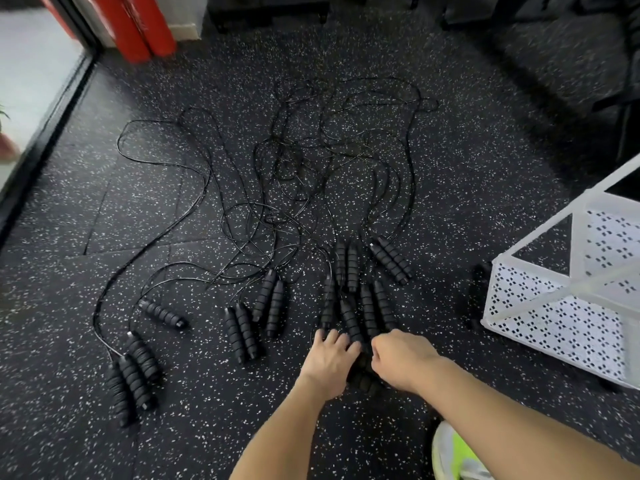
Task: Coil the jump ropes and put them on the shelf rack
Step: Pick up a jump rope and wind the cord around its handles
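Note:
Several black jump ropes lie on the speckled floor, their thin cords [311, 161] tangled together in the middle. Ribbed foam handles lie in pairs: one group at the left [133, 372], a single handle [162, 313], two pairs in the centre [254, 317], and a cluster [360, 299] in front of my hands. My left hand [329, 358] reaches onto the near end of that cluster with fingers curled over a handle. My right hand [401, 362] grips a black handle [362, 377], partly hidden beneath both hands. The white perforated shelf rack [540, 306] stands at the right.
Red padded cylinders [138, 26] lean at the back left beside a doorway threshold [52, 119]. Dark gym equipment lines the back and right edge. A small black object [479, 282] sits beside the rack. A yellow-white shoe [453, 455] is at the bottom.

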{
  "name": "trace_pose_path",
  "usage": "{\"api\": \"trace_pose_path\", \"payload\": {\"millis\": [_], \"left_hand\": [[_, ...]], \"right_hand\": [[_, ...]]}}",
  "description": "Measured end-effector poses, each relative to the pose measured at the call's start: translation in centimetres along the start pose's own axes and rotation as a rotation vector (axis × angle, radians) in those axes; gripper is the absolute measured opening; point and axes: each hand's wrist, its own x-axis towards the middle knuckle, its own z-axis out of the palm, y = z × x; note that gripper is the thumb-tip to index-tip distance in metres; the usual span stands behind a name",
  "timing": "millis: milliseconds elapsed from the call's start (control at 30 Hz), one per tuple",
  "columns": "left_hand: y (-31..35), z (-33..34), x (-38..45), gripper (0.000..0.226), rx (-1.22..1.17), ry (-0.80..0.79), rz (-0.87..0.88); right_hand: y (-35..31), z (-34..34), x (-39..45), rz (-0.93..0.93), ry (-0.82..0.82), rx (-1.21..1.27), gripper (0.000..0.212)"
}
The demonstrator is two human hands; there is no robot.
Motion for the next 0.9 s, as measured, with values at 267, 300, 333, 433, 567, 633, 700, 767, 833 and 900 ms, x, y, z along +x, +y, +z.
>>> {"api": "trace_pose_path", "payload": {"millis": [267,300,333,433,567,633,700,767,833,900], "left_hand": [[-0.7,-14.2,-5.1,0.063,0.111,0.250,0.090],[-0.7,-16.6,-6.3,0.065,0.154,0.288,0.101],[-0.6,-19.1,-7.5,0.066,0.206,0.323,0.104],[-0.6,-26.6,-11.4,0.064,0.326,0.381,0.118],[0.0,-35.6,-16.9,0.056,0.442,0.559,0.154],[0.6,-39.2,-19.8,0.061,0.487,0.634,0.177],[2.0,-42.3,-23.3,0.076,0.490,0.727,0.124],[4.1,-44.5,-27.1,0.099,0.451,0.787,-0.031],[6.5,-45.5,-30.7,0.108,0.253,0.923,-0.187],[8.8,-46.2,-34.2,0.091,-0.252,1.078,-0.254]], "right_hand": [[-0.2,-7.9,-7.9,0.042,0.172,0.046,0.028],[-0.2,-9.0,-9.3,0.034,0.203,0.094,0.029],[-0.3,-10.2,-10.8,0.022,0.219,0.168,0.028],[-1.2,-13.7,-15.5,-0.068,0.228,0.430,0.030],[-3.6,-17.5,-22.6,-0.217,0.294,0.711,0.036],[-4.5,-18.7,-26.0,-0.306,0.420,0.761,0.035],[-5.4,-19.6,-29.4,-0.367,0.513,0.835,0.036],[-6.5,-20.2,-33.0,-0.413,0.609,0.914,0.034],[-7.6,-20.3,-36.5,-0.442,0.706,0.997,0.036],[-8.7,-20.2,-40.5,-0.490,0.759,1.106,0.032]]}}
